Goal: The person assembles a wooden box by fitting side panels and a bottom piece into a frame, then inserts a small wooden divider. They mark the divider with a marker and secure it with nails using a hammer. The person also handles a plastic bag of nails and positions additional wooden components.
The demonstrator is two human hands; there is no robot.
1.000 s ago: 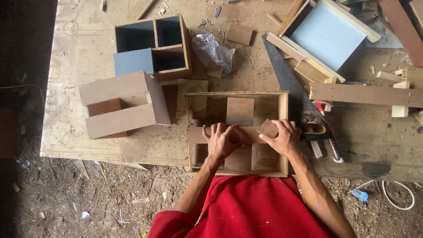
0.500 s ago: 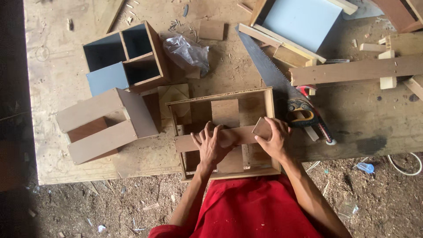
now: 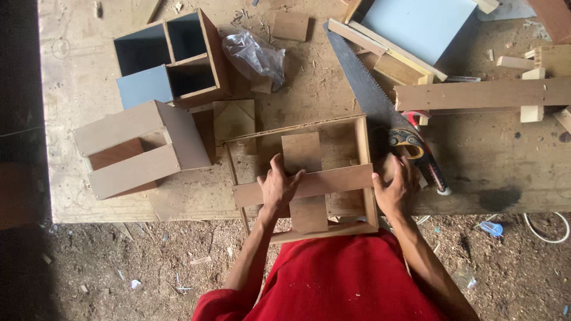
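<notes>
An open wooden box frame [image 3: 361, 142] lies flat on the workbench in front of me. Inside it, a long horizontal divider strip [image 3: 333, 181] crosses a short vertical divider board [image 3: 301, 151]. My left hand [image 3: 278, 185] rests on the left part of the horizontal strip, with its fingers spread over the strip's top edge where the two boards cross. My right hand [image 3: 395, 189] is cupped against the outside of the frame's right wall, level with the strip's right end.
A handsaw [image 3: 363, 89] lies just right of the frame, its handle beside my right hand. A brown compartment box [image 3: 137, 148] and a blue-panelled one [image 3: 169, 59] stand to the left. A plastic bag [image 3: 253, 53], a blue-faced frame [image 3: 416, 24] and a wooden batten [image 3: 482, 94] lie behind. The bench edge [image 3: 178, 215] is near.
My right hand has slid off the strip's right end to the outer side of the frame's right wall. My left hand stays on the strip. The view has shifted.
</notes>
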